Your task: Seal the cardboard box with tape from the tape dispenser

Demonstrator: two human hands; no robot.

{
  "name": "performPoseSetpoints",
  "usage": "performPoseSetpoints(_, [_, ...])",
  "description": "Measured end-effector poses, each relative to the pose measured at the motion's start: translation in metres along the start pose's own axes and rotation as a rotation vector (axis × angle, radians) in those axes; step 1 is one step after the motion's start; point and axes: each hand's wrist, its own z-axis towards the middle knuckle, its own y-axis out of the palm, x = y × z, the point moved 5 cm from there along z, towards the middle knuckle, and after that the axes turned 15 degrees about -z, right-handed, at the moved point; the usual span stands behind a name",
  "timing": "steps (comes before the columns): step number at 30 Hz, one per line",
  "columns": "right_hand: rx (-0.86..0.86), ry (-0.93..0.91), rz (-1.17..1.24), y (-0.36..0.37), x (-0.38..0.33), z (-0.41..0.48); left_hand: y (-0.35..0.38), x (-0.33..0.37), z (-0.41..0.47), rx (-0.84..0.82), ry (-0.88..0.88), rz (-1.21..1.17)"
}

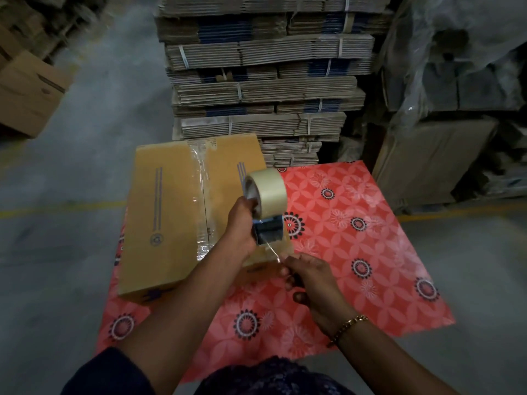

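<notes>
A brown cardboard box (171,212) lies on a red flower-patterned table (356,252), its flaps closed and a strip of clear tape running along the centre seam. My left hand (241,226) grips the tape dispenser (268,220), which carries a roll of clear tape, above the box's near right corner. My right hand (308,277) pinches the free end of the tape (272,250), pulled out a short way from the dispenser's blade. A gold bracelet sits on my right wrist.
A tall stack of strapped flat cardboard (265,81) stands right behind the table. Plastic-wrapped goods (456,67) and a large carton (427,163) are at the right. Another carton (28,92) sits on the grey floor at the left.
</notes>
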Motion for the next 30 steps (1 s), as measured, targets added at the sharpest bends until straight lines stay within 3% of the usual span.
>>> performPoseSetpoints(8, [0.003, 0.106, -0.02, -0.002, 0.036, 0.015, -0.031, -0.003, 0.025, 0.049, 0.178, 0.327])
performPoseSetpoints(15, [0.012, 0.134, -0.014, -0.001, 0.044, 0.018, -0.034, 0.007, 0.032, 0.164, 0.511, 1.089])
performPoseSetpoints(17, [0.01, 0.132, -0.014, 0.0, 0.045, 0.018, -0.044, 0.009, 0.036, 0.175, 0.541, 1.21])
performPoseSetpoints(22, [-0.008, 0.158, 0.024, 0.004, 0.051, 0.018, -0.061, 0.012, 0.035, 0.187, 0.614, 1.333])
performPoseSetpoints(25, [-0.026, 0.15, 0.049, 0.005, 0.053, 0.019, -0.069, 0.01, 0.006, 0.187, 0.784, 1.158])
performPoseSetpoints(28, [-0.049, 0.14, 0.057, 0.006, 0.053, 0.02, -0.076, -0.013, -0.042, -0.013, 0.987, 1.108])
performPoseSetpoints(30, [-0.066, 0.134, 0.062, 0.006, 0.052, 0.02, -0.074, -0.035, -0.064, -0.169, 1.024, 1.188])
